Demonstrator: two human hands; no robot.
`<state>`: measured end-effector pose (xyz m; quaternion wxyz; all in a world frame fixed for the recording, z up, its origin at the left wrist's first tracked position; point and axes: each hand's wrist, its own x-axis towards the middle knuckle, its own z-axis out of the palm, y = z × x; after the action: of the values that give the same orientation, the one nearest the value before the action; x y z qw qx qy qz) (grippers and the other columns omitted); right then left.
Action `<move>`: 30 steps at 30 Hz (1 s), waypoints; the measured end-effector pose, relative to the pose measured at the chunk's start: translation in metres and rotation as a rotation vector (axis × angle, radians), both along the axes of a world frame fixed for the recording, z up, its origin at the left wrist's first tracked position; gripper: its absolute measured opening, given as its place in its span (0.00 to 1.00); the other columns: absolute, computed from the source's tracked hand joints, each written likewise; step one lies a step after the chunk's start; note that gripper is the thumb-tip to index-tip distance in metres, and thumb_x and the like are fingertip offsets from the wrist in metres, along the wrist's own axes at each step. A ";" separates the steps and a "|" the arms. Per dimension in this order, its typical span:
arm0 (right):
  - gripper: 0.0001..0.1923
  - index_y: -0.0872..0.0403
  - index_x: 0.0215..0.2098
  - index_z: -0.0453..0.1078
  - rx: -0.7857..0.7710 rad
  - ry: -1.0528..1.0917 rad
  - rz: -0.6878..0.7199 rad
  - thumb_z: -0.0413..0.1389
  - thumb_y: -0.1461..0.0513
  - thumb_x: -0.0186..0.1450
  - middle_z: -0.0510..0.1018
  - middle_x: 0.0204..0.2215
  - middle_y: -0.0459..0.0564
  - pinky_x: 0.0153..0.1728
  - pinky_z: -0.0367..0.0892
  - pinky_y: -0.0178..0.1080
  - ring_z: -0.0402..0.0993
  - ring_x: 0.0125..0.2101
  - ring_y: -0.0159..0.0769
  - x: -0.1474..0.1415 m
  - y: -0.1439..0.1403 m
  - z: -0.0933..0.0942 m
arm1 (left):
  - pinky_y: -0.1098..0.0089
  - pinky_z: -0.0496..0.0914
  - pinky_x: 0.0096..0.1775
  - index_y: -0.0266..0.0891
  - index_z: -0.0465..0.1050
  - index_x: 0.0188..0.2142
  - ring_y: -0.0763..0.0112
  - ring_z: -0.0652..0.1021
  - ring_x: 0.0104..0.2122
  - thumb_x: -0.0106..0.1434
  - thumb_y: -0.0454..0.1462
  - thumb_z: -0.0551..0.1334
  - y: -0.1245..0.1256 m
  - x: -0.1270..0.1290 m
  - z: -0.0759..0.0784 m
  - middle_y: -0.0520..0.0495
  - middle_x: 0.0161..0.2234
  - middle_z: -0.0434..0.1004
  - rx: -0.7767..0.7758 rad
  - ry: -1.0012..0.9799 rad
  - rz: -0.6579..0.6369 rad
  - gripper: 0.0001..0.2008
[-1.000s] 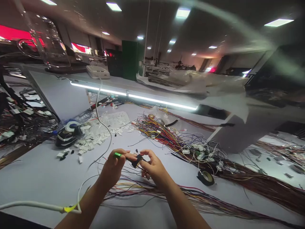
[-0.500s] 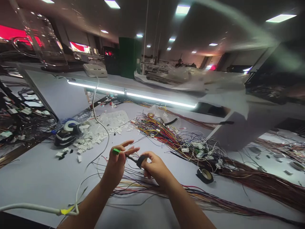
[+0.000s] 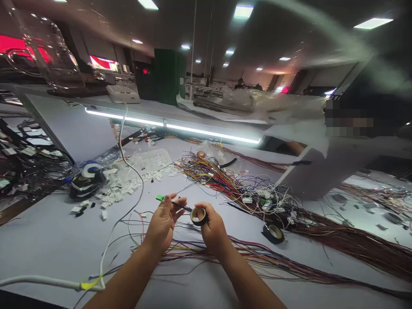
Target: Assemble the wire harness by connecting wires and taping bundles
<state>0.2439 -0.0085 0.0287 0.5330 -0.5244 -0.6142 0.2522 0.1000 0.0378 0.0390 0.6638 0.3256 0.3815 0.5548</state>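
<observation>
A small green connector sticks out past the fingertips of my left hand, which pinches the wires just behind it. From there a dark, taped wire bundle runs right to a roll of black tape. My right hand grips that roll, its cardboard core facing me. Beneath both hands, loose coloured wires lie across the table. Part of the wire bundle is hidden behind my left fingers.
A second black tape roll lies to the right, near a tangled heap of wires. White connectors are scattered at the left beside a white cable. A lit tube lamp hangs under the shelf.
The tape roll has turned so its open core faces me. My left hand has rotated, and the green connector now points left beyond the fingertips. The view has shifted slightly.
</observation>
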 end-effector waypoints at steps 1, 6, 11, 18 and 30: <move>0.10 0.53 0.45 0.68 -0.014 0.019 0.003 0.48 0.62 0.68 0.77 0.36 0.50 0.38 0.69 0.38 0.74 0.35 0.36 0.000 0.001 -0.001 | 0.64 0.73 0.44 0.38 0.73 0.39 0.65 0.80 0.40 0.59 0.48 0.65 -0.004 0.004 -0.004 0.44 0.36 0.82 -0.035 -0.016 -0.086 0.16; 0.10 0.53 0.44 0.68 -0.119 0.183 0.035 0.51 0.62 0.64 0.78 0.38 0.50 0.40 0.70 0.41 0.75 0.38 0.38 0.007 0.003 -0.010 | 0.61 0.69 0.51 0.35 0.80 0.36 0.60 0.79 0.44 0.58 0.45 0.67 -0.014 0.014 -0.013 0.41 0.40 0.83 -0.033 -0.013 -0.198 0.14; 0.15 0.54 0.45 0.62 -0.491 0.483 0.150 0.54 0.58 0.61 0.77 0.30 0.47 0.20 0.68 0.36 0.72 0.19 0.32 0.022 0.006 -0.017 | 0.59 0.62 0.58 0.40 0.80 0.42 0.57 0.75 0.52 0.62 0.45 0.62 -0.001 0.003 0.002 0.41 0.46 0.81 0.352 0.346 -0.308 0.15; 0.21 0.47 0.52 0.62 0.032 0.064 0.167 0.52 0.67 0.61 0.70 0.50 0.52 0.39 0.72 0.42 0.76 0.32 0.32 0.021 -0.008 -0.006 | 0.71 0.70 0.29 0.42 0.78 0.40 0.68 0.76 0.24 0.63 0.47 0.60 0.011 0.003 0.016 0.51 0.24 0.79 0.522 0.680 -0.238 0.14; 0.18 0.53 0.50 0.64 -0.438 0.435 0.145 0.54 0.61 0.61 0.75 0.38 0.48 0.27 0.71 0.37 0.73 0.21 0.28 0.039 -0.007 -0.012 | 0.61 0.68 0.48 0.40 0.71 0.38 0.63 0.79 0.40 0.67 0.48 0.54 0.004 0.016 0.005 0.44 0.35 0.82 0.601 0.435 -0.318 0.16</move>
<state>0.2826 -0.0153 0.0166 0.5069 -0.5152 -0.4527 0.5223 0.1163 0.0421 0.0439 0.5203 0.6699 0.2786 0.4504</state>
